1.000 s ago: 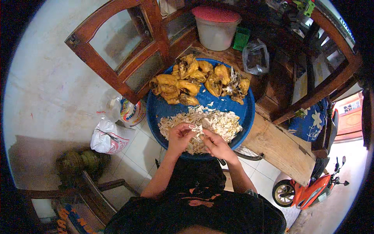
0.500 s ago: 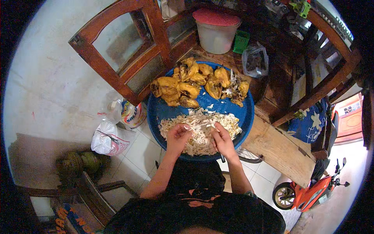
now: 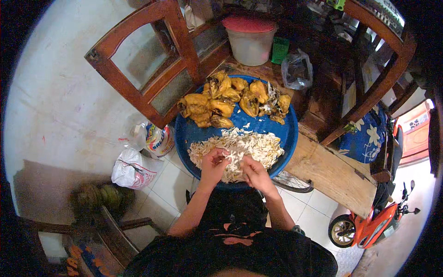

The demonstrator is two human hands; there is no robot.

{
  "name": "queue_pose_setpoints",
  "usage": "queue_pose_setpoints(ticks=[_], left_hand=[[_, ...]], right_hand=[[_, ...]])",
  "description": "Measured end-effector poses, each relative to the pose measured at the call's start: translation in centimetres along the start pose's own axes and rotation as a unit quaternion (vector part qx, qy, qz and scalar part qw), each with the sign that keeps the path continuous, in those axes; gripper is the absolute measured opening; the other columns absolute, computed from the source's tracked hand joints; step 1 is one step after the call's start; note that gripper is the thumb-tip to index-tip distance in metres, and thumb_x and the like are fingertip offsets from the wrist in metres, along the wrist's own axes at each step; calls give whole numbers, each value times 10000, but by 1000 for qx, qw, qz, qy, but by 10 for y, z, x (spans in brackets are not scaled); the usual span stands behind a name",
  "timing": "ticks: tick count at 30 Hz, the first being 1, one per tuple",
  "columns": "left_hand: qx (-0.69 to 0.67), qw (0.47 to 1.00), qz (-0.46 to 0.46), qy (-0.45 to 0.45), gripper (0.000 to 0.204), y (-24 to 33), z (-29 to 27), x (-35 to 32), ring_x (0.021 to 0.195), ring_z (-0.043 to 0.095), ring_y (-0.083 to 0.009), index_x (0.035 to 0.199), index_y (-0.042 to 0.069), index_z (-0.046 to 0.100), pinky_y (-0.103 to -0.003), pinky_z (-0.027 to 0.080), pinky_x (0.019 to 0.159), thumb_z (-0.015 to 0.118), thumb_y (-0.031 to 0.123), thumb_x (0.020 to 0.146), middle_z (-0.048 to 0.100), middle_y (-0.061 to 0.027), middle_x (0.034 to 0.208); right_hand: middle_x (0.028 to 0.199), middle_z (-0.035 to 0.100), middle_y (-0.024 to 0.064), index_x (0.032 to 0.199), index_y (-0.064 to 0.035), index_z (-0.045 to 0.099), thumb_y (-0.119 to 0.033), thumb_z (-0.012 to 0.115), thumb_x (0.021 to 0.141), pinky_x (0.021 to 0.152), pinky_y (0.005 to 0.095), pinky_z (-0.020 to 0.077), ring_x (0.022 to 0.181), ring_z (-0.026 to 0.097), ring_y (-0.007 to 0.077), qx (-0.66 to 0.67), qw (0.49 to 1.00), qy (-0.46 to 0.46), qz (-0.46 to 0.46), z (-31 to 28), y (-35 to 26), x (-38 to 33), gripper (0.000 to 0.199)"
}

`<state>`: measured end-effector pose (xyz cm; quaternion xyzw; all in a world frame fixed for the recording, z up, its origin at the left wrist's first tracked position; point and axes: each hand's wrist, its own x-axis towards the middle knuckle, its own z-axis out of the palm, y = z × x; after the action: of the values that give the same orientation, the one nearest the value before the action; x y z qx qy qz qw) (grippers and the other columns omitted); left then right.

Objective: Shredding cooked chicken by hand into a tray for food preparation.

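While the left hand pinches pale shreds, the right hand looks curled, its grip unclear.

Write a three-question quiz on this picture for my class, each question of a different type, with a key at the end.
1. Multiple choice: What lies beneath both the left hand and the right hand?
A) a clear plastic bag
B) pale shreds
C) a green basket

2. True or false: The yellow-brown meat pieces lie on the part of the blue tray farther from the person.

3. Fill in: The whitish bucket beyond the tray has a ____ lid.

Key: 1. B; 2. true; 3. red
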<state>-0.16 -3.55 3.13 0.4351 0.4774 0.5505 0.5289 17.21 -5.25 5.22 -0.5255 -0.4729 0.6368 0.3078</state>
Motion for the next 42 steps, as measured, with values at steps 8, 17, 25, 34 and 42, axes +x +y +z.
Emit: queue_pose_setpoints(ticks=[8,17,25,34,42], left_hand=[[26,998,-64,8,140,-15,-7,2,683,584,-77,951,32,596,-228,489,587,603,-9,818,618,-27,816],[-50,990,-135,0,186,-7,-6,2,762,642,-150,1027,-12,593,-275,563,686,619,27,847,648,-87,880],[149,989,-1,-21,182,-15,-16,5,734,637,-148,987,-14,613,-270,539,645,631,2,807,652,-87,815],[92,983,-159,-15,141,-1,-5,12,681,642,-135,975,-56,611,-254,528,609,565,-10,849,655,-83,787],[65,990,-126,-24,136,-7,4,22,680,638,-121,996,-23,615,-242,526,623,566,-6,870,650,-63,800]], right_hand=[[559,504,42,1092,-57,553,-238,470,968,419,275,390,435,467,134,-102,994,-24,-30,-1,-25,5,235],[744,591,201,1305,-55,456,-198,486,932,633,386,469,641,601,301,-299,941,42,-156,15,-13,18,401],[556,440,-8,1375,-174,433,-208,449,964,456,251,390,454,419,74,-189,977,-86,-51,3,-22,22,412],[718,558,92,1305,-127,495,-199,525,928,547,295,438,570,501,134,-216,965,-11,-151,1,-17,28,385],[859,637,157,1185,-45,570,-110,508,900,692,313,475,719,590,209,-236,953,99,-161,-19,-1,36,299]])
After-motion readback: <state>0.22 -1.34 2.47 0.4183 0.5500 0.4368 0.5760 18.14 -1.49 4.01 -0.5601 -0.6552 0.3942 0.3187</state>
